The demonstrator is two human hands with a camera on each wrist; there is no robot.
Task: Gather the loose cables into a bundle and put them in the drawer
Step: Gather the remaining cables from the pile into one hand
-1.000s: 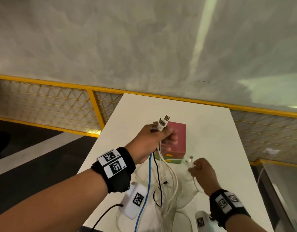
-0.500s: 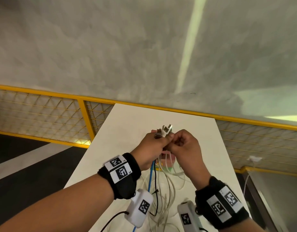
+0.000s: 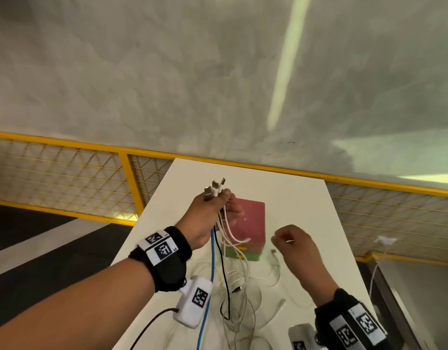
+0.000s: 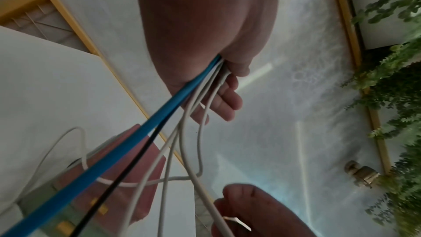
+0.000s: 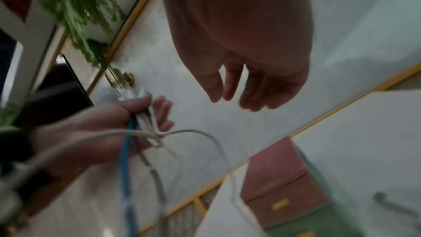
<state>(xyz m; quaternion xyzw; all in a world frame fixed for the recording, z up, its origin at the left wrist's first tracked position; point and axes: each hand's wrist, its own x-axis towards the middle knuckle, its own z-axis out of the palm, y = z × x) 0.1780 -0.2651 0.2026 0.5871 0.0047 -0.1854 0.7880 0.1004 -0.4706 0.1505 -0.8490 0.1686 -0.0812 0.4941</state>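
Note:
My left hand (image 3: 217, 205) is raised above the white table (image 3: 298, 198) and grips several cable ends, whose plugs (image 3: 214, 189) stick up from the fist. A blue cable (image 3: 212, 261), a black one and several white ones hang from it down to a tangle (image 3: 238, 299) on the table. The left wrist view shows the fingers (image 4: 227, 86) curled round these cables (image 4: 145, 132). My right hand (image 3: 289, 239) hovers to the right of the fist, fingers loosely curled (image 5: 239, 93) and holding nothing. Behind both hands stands a small pink and green drawer box (image 3: 250, 223), its drawers closed.
A loose white cable (image 3: 277, 270) lies on the table just below my right hand, beside the drawer box. A yellow mesh railing (image 3: 132, 188) runs behind the table's far and left edges. Green plants (image 4: 391, 96) show off to the side.
My right hand came up to the left fist half a second ago and has now pulled away to the right, empty. The left hand stays raised with the cable ends.

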